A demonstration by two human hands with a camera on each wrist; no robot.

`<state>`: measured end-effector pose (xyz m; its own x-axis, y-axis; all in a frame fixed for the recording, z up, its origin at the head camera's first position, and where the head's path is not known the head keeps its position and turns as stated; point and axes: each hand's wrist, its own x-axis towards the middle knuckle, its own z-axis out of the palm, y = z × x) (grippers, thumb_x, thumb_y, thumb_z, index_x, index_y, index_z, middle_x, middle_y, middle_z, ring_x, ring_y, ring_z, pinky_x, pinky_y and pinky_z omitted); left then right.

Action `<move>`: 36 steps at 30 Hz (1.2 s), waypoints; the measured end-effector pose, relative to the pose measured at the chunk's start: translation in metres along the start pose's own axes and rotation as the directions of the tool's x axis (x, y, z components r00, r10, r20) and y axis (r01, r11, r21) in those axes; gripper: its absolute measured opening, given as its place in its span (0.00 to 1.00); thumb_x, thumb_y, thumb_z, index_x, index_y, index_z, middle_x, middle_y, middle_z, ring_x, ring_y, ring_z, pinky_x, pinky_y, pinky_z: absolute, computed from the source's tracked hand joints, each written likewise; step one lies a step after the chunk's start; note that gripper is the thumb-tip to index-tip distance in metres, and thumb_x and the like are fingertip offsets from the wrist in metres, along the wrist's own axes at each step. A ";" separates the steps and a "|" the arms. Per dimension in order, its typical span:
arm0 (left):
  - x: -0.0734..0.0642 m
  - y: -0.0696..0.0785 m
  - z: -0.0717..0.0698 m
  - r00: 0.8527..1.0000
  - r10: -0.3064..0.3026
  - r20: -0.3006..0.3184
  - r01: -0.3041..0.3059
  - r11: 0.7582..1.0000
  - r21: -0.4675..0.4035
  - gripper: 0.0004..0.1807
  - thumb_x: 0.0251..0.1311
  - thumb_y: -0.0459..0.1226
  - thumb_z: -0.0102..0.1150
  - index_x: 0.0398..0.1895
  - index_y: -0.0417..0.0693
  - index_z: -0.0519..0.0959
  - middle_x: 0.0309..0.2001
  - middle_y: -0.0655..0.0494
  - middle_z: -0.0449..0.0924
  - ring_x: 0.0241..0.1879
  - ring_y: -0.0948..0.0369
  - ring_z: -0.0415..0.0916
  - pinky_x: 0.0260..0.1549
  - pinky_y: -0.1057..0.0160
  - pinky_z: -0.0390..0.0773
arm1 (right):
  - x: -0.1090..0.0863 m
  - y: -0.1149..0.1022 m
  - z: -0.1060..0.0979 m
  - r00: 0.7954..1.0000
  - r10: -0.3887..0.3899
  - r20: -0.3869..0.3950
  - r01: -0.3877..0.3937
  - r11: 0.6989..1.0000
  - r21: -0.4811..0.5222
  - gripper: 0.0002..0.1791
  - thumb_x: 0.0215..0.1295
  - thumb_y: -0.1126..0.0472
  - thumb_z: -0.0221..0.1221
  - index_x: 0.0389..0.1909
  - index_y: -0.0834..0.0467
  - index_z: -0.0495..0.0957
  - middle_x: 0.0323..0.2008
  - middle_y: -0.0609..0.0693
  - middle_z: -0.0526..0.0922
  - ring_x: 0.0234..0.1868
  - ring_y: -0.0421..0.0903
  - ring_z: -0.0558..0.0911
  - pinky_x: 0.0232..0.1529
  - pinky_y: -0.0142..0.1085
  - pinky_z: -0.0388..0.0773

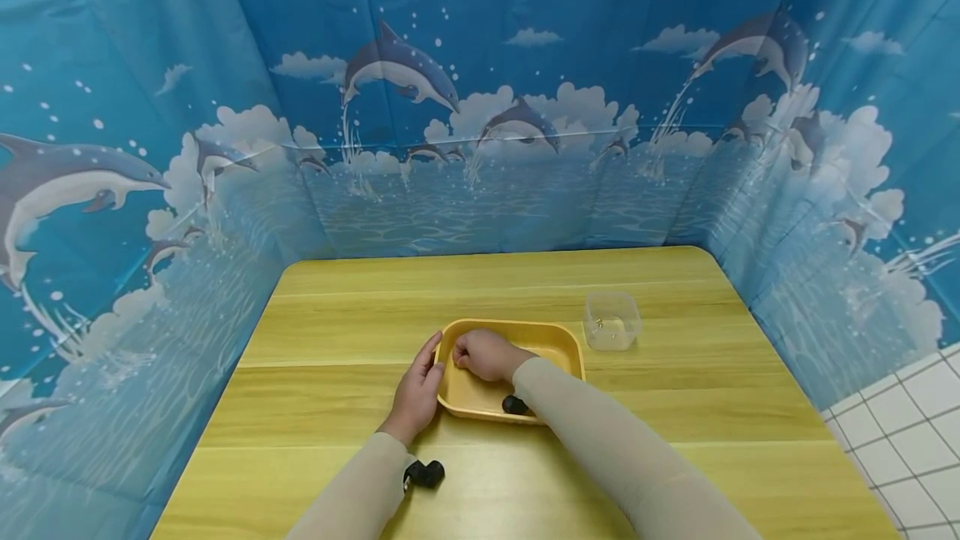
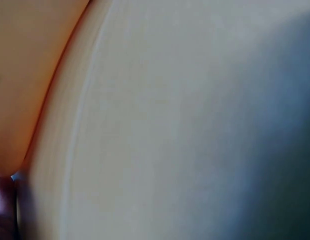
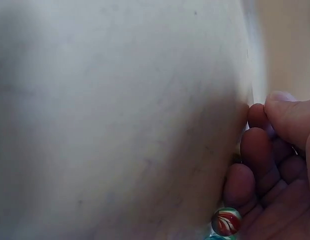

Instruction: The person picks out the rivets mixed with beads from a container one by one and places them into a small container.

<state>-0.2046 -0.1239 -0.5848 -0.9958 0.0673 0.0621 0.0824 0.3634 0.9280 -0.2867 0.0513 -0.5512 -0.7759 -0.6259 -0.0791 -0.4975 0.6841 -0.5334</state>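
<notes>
A yellow rectangular tray point(image 1: 558, 344) sits mid-table. Against its left side lies my left hand point(image 1: 414, 394), fingers fairly straight along the outer wall and thumb at the rim. Inside the tray, toward its left end, is my right hand point(image 1: 486, 355), its fingers curled and thumb tip meeting the index finger. Under that hand, in the right wrist view, a clear glass marble point(image 3: 226, 221) with red and white swirls lies by the little finger, and part of a greenish marble point(image 3: 220, 237) shows below it. I cannot tell whether anything is between the right fingertips.
Right of the tray stands a small clear plastic box point(image 1: 611, 323) with a few tiny shiny pieces at its bottom. The wood-grain table point(image 1: 337, 315) backs onto a dolphin-print curtain point(image 1: 480, 65). A black wrist camera point(image 1: 425, 473) sits by the left cuff.
</notes>
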 end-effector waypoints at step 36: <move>0.000 0.001 -0.001 1.000 -0.010 0.005 0.010 1.000 -0.009 0.29 0.83 0.41 0.42 0.83 0.69 0.60 0.81 0.52 0.63 0.77 0.47 0.65 0.74 0.43 0.69 | -0.004 -0.004 -0.011 0.999 0.035 0.015 -0.036 0.999 0.039 0.11 0.75 0.64 0.59 0.49 0.58 0.89 0.47 0.48 0.91 0.46 0.40 0.84 0.55 0.40 0.84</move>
<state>-0.2041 -0.1250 -0.5837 -0.9963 0.0687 0.0511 0.0723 0.3554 0.9319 -0.2853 0.0549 -0.5394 -0.7871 -0.6069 -0.1101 -0.4540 0.6909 -0.5626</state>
